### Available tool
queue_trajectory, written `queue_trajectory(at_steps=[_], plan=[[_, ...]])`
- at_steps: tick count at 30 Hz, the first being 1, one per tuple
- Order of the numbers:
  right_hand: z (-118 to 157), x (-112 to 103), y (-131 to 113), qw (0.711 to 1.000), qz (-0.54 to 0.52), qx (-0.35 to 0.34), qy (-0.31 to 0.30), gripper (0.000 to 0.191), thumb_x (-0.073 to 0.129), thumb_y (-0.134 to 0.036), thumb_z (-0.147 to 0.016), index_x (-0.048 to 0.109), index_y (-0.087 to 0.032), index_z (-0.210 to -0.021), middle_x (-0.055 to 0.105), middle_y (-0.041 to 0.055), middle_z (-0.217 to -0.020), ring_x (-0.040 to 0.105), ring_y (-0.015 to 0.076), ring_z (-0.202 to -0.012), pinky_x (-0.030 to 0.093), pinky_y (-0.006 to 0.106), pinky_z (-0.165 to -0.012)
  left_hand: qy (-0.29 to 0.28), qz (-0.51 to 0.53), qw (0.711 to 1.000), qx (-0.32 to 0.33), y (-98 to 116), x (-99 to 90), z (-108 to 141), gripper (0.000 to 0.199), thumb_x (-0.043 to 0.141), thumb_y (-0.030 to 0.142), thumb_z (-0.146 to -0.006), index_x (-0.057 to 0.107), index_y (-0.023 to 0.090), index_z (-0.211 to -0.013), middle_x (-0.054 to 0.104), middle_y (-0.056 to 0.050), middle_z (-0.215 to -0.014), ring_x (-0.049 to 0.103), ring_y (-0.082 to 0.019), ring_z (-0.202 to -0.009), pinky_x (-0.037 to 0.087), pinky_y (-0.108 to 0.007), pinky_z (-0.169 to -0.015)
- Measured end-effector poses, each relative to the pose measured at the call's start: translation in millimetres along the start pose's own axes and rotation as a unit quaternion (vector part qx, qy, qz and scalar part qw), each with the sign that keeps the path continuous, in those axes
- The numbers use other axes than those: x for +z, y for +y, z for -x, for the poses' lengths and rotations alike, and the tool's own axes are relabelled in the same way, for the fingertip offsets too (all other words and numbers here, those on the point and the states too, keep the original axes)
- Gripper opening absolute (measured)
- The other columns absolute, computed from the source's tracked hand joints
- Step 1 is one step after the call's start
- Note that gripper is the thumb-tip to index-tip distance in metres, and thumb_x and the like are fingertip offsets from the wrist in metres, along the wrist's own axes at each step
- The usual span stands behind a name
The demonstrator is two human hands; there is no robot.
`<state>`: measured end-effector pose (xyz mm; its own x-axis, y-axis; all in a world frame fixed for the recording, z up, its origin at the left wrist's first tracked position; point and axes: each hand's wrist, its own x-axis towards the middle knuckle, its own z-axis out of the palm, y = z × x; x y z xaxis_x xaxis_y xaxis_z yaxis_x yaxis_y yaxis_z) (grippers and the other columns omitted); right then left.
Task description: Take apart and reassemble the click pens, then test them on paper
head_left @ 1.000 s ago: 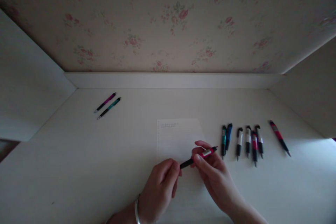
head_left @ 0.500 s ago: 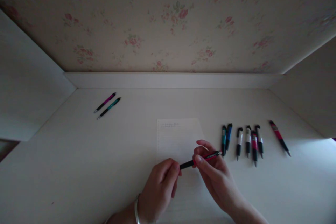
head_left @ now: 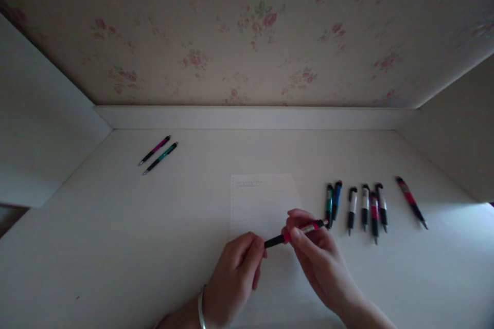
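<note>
While both hands meet at the lower centre of the head view, a red-and-black pen (head_left: 275,241) slants between them, over a lined sheet of paper (head_left: 262,200); the left hand (head_left: 241,270), with a bracelet (head_left: 200,308) at its wrist, pinches the dark front end between thumb and fingers, which hide the tip; the right hand (head_left: 322,262) grasps the red barrel between thumb and fingers, the black top end jutting out to the right.

Working the pen from both ends looks to be the step in hand; whether the barrel is being twisted or merely steadied, I cannot tell; any next move seems to call for a firm pinch at the front and looser, rolling fingers on the barrel.

Right of centre, a row of six pens (head_left: 352,211) rests on the white desk (head_left: 116,247); a separate red pen (head_left: 409,199) lies farther right; at left, above mid-height, a purple pen (head_left: 157,148) and a teal pen (head_left: 162,157) lie side by side, apart.
</note>
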<state>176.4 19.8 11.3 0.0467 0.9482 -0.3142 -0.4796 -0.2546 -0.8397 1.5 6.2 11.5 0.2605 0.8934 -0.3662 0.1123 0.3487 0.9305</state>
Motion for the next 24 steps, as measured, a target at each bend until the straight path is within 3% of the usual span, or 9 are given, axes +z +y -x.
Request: queue_trajectory(at_steps=[3,5,8,10,12,16,18,21,24], plan=[[0.2,0.8,-4.6,1.000,-0.025,0.000,-0.011,0.052,0.089,-0.027,-0.071,0.067,-0.032,-0.118,0.073,-0.0011,-0.087,0.067,0.0186,-0.085,0.051,0.036,-0.087,0.000,0.006,1.000,0.001,-1.0,-0.2,0.2,0.047,0.040,0.058,-0.100,0.054,0.020,-0.077,0.042,0.007,-0.049,0.037,-0.011,-0.046,0.030,-0.025,-0.049],[1.0,0.8,-5.5,0.999,-0.041,0.006,-0.024,0.055,0.089,-0.027,-0.072,0.065,-0.033,-0.122,0.075,0.0011,-0.095,0.068,0.0216,-0.095,0.050,0.040,-0.093,-0.003,0.007,1.000,0.000,-1.2,-0.5,0.0,0.046,0.041,0.058,-0.100,0.054,0.020,-0.077,0.042,0.007,-0.049,0.038,-0.011,-0.046,0.030,-0.024,-0.048],[1.6,0.5,-2.1,0.999,-0.037,0.007,-0.035,0.036,0.084,-0.036,-0.078,0.071,-0.029,-0.111,0.074,0.0030,-0.103,0.067,0.0208,-0.095,0.051,0.037,-0.090,-0.005,0.003,1.000,0.000,-0.1,-0.7,-0.3,0.046,0.041,0.057,-0.100,0.055,0.020,-0.077,0.042,0.007,-0.050,0.039,-0.011,-0.046,0.031,-0.024,-0.049],[0.8,0.5,0.7,0.999,-0.011,-0.001,-0.035,0.021,0.080,-0.040,-0.082,0.074,-0.025,-0.096,0.072,0.0015,-0.092,0.065,0.0160,-0.082,0.052,0.030,-0.080,-0.005,0.000,1.000,0.001,1.4,-0.6,-0.3,0.045,0.041,0.057,-0.100,0.055,0.020,-0.077,0.042,0.007,-0.050,0.039,-0.011,-0.046,0.031,-0.024,-0.048],[-0.5,0.6,1.4,0.999,0.009,-0.004,-0.034,0.018,0.081,-0.036,-0.083,0.073,-0.024,-0.094,0.069,-0.0008,-0.081,0.062,0.0131,-0.074,0.051,0.026,-0.074,-0.004,0.001,1.000,0.002,2.8,-0.4,-0.2,0.045,0.040,0.056,-0.100,0.054,0.020,-0.076,0.041,0.007,-0.049,0.038,-0.012,-0.046,0.031,-0.024,-0.048],[-0.9,0.3,-4.0,0.999,-0.026,0.014,-0.028,0.052,0.087,-0.027,-0.076,0.063,-0.033,-0.122,0.076,0.0000,-0.089,0.069,0.0173,-0.085,0.052,0.034,-0.087,-0.001,-0.002,1.000,0.004,4.2,-0.1,0.0,0.045,0.041,0.057,-0.100,0.053,0.020,-0.076,0.041,0.007,-0.049,0.037,-0.011,-0.046,0.031,-0.024,-0.049],[0.5,0.0,-6.5,0.998,-0.052,0.029,-0.028,0.060,0.088,-0.025,-0.073,0.061,-0.035,-0.125,0.077,0.0020,-0.101,0.071,0.0209,-0.094,0.050,0.040,-0.094,-0.003,-0.006,1.000,0.003,3.8,-0.1,0.0,0.044,0.042,0.056,-0.100,0.053,0.020,-0.076,0.041,0.007,-0.049,0.037,-0.011,-0.046,0.031,-0.024,-0.049],[2.0,0.5,-6.4,0.996,-0.067,0.032,-0.039,0.041,0.088,-0.030,-0.074,0.068,-0.031,-0.109,0.073,0.0023,-0.114,0.071,0.0222,-0.098,0.052,0.039,-0.092,-0.004,0.002,1.000,-0.002,2.1,-0.2,0.0,0.043,0.042,0.055,-0.100,0.052,0.021,-0.076,0.041,0.008,-0.049,0.037,-0.011,-0.046,0.030,-0.024,-0.048],[0.4,1.6,-3.4,0.998,-0.031,0.014,-0.044,0.018,0.080,-0.038,-0.082,0.070,-0.023,-0.085,0.070,-0.0002,-0.094,0.066,0.0139,-0.080,0.053,0.027,-0.074,-0.006,0.007,1.000,0.006,0.5,-0.5,-0.3,0.042,0.042,0.054,-0.100,0.053,0.020,-0.078,0.041,0.008,-0.050,0.037,-0.011,-0.046,0.031,-0.023,-0.048]])
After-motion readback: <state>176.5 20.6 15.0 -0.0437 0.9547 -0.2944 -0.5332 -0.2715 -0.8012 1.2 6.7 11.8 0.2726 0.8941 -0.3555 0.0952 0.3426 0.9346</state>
